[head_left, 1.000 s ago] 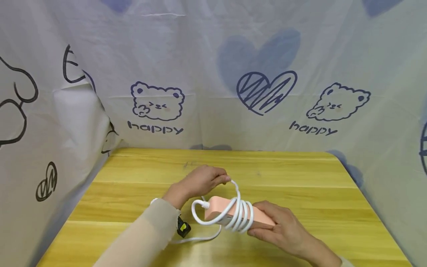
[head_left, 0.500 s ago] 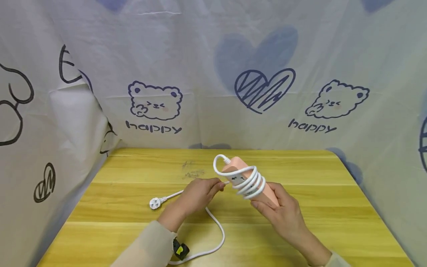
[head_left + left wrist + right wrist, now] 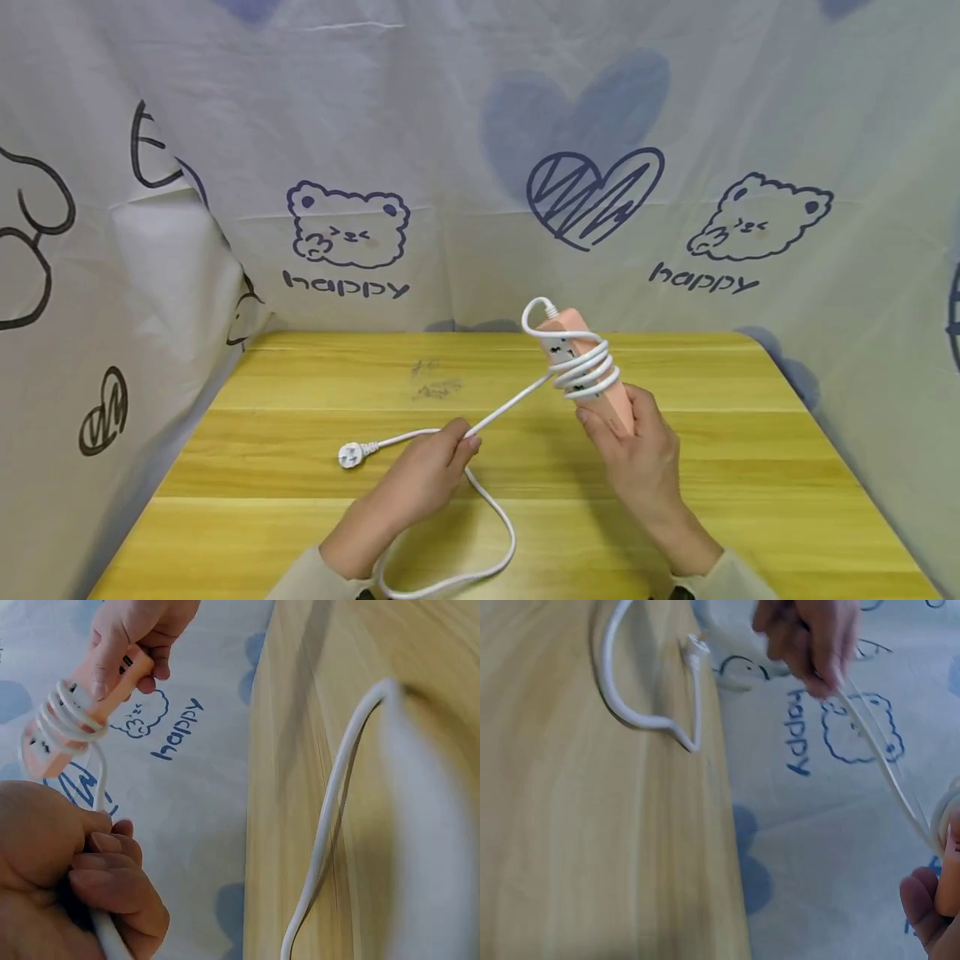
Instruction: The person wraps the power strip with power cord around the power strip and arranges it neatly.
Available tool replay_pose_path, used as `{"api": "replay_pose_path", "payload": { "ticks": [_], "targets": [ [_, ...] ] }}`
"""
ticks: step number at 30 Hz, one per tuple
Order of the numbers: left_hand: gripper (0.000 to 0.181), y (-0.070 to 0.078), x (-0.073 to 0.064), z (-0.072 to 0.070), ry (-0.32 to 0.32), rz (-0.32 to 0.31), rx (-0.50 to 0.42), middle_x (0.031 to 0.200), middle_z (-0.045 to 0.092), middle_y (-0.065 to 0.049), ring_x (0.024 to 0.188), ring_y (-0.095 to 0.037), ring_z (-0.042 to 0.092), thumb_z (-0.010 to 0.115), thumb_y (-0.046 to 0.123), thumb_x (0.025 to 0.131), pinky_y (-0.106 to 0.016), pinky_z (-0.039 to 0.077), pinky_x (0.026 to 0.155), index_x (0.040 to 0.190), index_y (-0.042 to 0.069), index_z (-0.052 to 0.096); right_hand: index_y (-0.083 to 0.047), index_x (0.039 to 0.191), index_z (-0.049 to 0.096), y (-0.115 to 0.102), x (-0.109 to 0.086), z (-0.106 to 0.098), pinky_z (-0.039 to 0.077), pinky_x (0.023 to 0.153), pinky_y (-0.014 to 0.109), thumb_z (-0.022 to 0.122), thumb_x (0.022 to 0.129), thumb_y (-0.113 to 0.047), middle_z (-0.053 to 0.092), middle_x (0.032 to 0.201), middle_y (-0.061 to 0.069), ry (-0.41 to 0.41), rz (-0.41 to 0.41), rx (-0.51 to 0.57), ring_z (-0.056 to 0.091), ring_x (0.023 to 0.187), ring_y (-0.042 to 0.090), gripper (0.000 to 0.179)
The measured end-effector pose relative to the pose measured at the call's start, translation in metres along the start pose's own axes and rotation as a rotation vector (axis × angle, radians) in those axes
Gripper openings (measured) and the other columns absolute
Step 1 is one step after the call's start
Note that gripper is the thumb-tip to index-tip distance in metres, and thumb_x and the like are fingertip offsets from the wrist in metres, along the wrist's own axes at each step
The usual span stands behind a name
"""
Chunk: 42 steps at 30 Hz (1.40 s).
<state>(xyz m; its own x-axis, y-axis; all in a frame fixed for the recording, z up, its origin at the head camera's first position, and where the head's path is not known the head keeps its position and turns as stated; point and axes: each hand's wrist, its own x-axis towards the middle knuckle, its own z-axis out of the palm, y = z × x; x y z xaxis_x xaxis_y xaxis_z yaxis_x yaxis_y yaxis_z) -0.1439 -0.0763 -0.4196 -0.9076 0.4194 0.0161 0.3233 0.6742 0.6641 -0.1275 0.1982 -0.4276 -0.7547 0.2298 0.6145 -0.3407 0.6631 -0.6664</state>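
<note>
A peach-coloured power strip is held up tilted by my right hand, which grips its lower end with thumb and fingers. Several turns of its white cord wrap around the strip's middle, over part of the socket face. From the wraps the cord runs straight down to my left hand, whose fingers curl around it. In the left wrist view the cord passes through the left fingers and out below the palm. Past that hand the loose cord loops on the table and ends in a white three-pin plug.
The wooden table lies beneath both hands. Behind it and along the sides hangs a pale printed cloth with bears and hearts. Dark smudges mark the tabletop near the back.
The right hand has raised the power strip and turned it more upright. My left hand has come away from the strip, toward the near left, drawing the cord straight. The plug has come into view.
</note>
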Motion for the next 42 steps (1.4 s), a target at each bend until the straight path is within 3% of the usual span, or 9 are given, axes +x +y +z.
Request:
{"api": "replay_pose_path", "payload": {
  "ticks": [6,13,15,18,21,24,31,37,42],
  "targets": [
    [0.025,0.003,-0.014,-0.007,0.134,0.008,0.126,0.063,0.042,0.007,0.052,-0.008,0.037,0.053,0.029,0.112,-0.025,0.033,0.046,0.090,0.017,0.057,-0.002,0.122,0.063,0.002,0.013,-0.008,0.042,0.052,0.027,0.086,0.091,-0.020,0.065,0.085,0.012,-0.010,0.124,-0.047,0.054,0.066,0.017,0.043],
    [0.022,0.003,-0.031,-0.025,0.279,0.061,0.296,0.064,0.040,0.012,0.053,-0.004,0.035,0.065,0.028,0.107,-0.025,0.032,0.047,0.086,0.021,0.060,0.000,0.122,0.062,0.015,0.028,-0.021,0.041,0.055,0.031,0.085,0.092,-0.022,0.066,0.086,0.016,0.042,0.161,-0.150,0.058,0.068,0.028,0.044],
    [0.016,0.002,-0.033,-0.034,0.360,0.145,0.345,0.066,0.042,0.013,0.053,-0.003,0.035,0.070,0.026,0.104,-0.023,0.032,0.047,0.089,0.021,0.065,0.001,0.122,0.061,0.019,0.029,-0.024,0.041,0.055,0.032,0.083,0.093,-0.022,0.065,0.086,0.016,-0.004,0.150,-0.192,0.057,0.068,0.029,0.043],
    [0.008,0.003,-0.033,-0.049,0.512,0.350,0.439,0.070,0.047,0.011,0.057,-0.005,0.040,0.075,0.025,0.099,-0.023,0.035,0.047,0.094,0.020,0.071,0.003,0.122,0.059,0.023,0.026,-0.027,0.043,0.056,0.035,0.083,0.094,-0.021,0.065,0.089,0.017,-0.105,0.101,-0.251,0.058,0.068,0.029,0.044],
    [0.017,0.009,-0.032,-0.065,0.612,0.544,0.508,0.073,0.050,0.007,0.061,-0.010,0.044,0.067,0.031,0.105,-0.024,0.038,0.047,0.097,0.017,0.075,0.005,0.121,0.059,0.022,0.024,-0.026,0.044,0.056,0.038,0.083,0.093,-0.020,0.066,0.090,0.018,-0.150,0.055,-0.287,0.059,0.068,0.029,0.045],
    [0.031,0.022,-0.031,-0.079,0.656,0.676,0.528,0.075,0.052,0.006,0.064,-0.013,0.048,0.055,0.037,0.111,-0.025,0.042,0.049,0.097,0.018,0.076,0.004,0.118,0.060,0.017,0.024,-0.025,0.043,0.054,0.038,0.085,0.091,-0.019,0.065,0.087,0.016,-0.171,0.019,-0.316,0.058,0.066,0.028,0.044],
    [0.033,0.049,-0.018,-0.104,0.710,0.883,0.553,0.074,0.053,0.006,0.061,-0.013,0.042,0.053,0.034,0.112,-0.024,0.035,0.046,0.094,0.016,0.074,0.001,0.111,0.062,0.004,0.020,-0.020,0.046,0.054,0.037,0.088,0.088,-0.018,0.063,0.082,0.007,-0.336,-0.110,-0.370,0.056,0.065,0.020,0.040],
    [0.033,0.052,0.002,-0.114,0.621,0.884,0.640,0.076,0.056,0.004,0.065,-0.014,0.041,0.053,0.037,0.111,-0.024,0.032,0.052,0.098,0.016,0.075,-0.008,0.108,0.064,-0.001,0.008,-0.019,0.042,0.054,0.031,0.089,0.086,-0.021,0.057,0.077,-0.004,-0.524,-0.152,-0.381,0.050,0.064,0.011,0.035],
    [0.023,0.048,0.026,-0.115,0.556,0.859,0.667,0.076,0.054,0.004,0.066,-0.014,0.040,0.065,0.037,0.104,-0.024,0.032,0.052,0.102,0.018,0.076,-0.016,0.108,0.064,-0.002,0.001,-0.022,0.042,0.058,0.026,0.089,0.085,-0.023,0.057,0.082,-0.012,-0.655,-0.252,-0.329,0.050,0.068,0.004,0.035]
  ]
}}
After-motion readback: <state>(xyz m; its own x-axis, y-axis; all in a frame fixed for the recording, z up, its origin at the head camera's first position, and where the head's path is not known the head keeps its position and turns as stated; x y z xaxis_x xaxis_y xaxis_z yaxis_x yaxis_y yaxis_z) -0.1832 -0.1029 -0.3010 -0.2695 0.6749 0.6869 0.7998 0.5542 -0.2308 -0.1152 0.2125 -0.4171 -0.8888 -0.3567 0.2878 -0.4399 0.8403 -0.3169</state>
